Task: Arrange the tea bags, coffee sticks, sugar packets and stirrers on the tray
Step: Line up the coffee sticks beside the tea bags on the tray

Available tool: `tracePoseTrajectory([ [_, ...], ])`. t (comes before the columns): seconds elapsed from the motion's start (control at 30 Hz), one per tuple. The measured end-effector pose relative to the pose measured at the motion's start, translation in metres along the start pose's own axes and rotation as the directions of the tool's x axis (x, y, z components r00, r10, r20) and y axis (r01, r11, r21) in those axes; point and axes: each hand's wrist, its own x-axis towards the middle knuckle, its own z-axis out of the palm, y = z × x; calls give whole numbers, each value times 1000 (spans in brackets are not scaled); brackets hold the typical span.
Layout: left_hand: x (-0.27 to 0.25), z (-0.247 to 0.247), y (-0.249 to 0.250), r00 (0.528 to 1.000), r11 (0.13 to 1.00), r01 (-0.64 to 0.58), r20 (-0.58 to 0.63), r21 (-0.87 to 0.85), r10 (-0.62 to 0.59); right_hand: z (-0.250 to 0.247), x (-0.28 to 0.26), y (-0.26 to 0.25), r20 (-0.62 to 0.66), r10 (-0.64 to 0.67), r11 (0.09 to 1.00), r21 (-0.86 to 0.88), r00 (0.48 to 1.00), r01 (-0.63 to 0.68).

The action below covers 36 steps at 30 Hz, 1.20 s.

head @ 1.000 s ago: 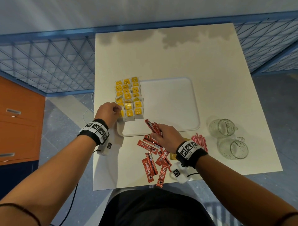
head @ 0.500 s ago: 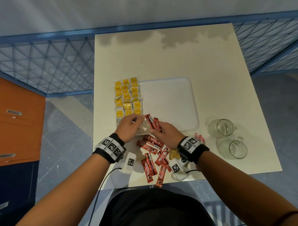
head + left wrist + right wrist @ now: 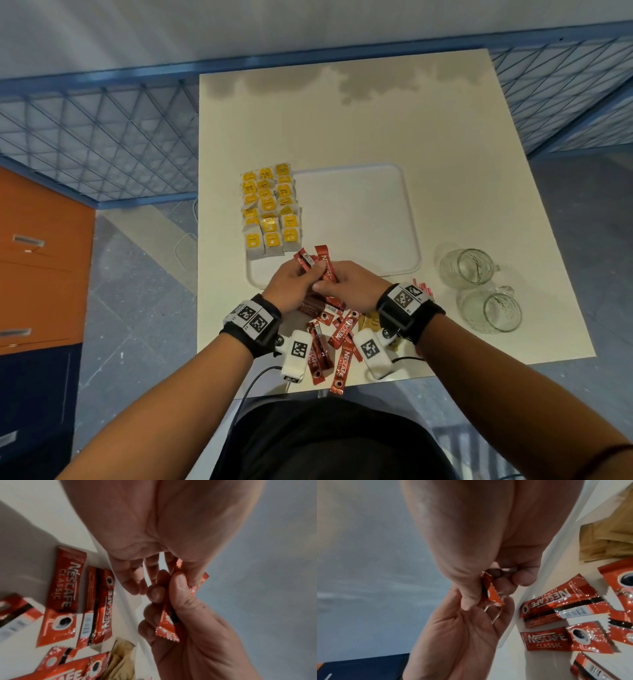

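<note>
Bench (image 3: 445, 171) holds the white tray (image 3: 359, 219), with tea bags (image 3: 270, 212) in rows on its left side. Both grips, left hand (image 3: 291, 284) and right hand (image 3: 349, 284), pinch red coffee sticks (image 3: 317, 265) over the tray's near edge. Line the ends up neatly first, then lay them flat beside the tea bags.

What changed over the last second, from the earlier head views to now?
The left hand left the tea bags and moved right to join the right hand; both now hold the red coffee sticks over the tray's near edge. Tea bags, loose sticks, stirrers and glass mugs stayed put.
</note>
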Motion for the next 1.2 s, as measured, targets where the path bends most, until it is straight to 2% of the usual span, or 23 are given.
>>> tracePoseTrajectory([
  [0.23, 2, -1, 2, 999, 989, -13, -45, -148, 6, 3, -1, 2, -38, 12, 999, -33, 999, -13],
  [0.33, 3, -7, -2, 994, 990, 2, -108, -144, -17, 0, -13, 7, -72, 3, 983, -185, 997, -16],
  [0.4, 1, -10, -7, 994, 989, 29, -101, -144, -43, -1, -19, 16, -56, 1, 937, -348, 998, -20],
  [0.5, -5, -11, -11, 994, 977, 102, -29, -187, -109, 5, -24, 32, 38, 48, 832, -555, 998, -19],
  [0.67, -11, -4, -16, 971, 925, 227, -4, -306, -239, 16, -29, 54, 72, 14, 695, -718, 997, 42],
  [0.73, -14, -3, -15, 969, 926, 239, 16, -293, -245, 20, -28, 62, 60, -27, 664, -745, 998, 63],
  [0.87, -16, -1, -21, 985, 984, 170, 5, -52, -170, 26, -24, 69, 30, -80, 643, -762, 996, 74],
  [1.07, -17, 1, -30, 969, 970, 222, -89, -98, -230, 26, -21, 73, 41, -149, 605, -787, 988, 124],
  [1.2, -19, 1, -34, 962, 963, 235, -112, -135, -250, 19, -24, 68, 29, -126, 697, -708, 992, 109],
])
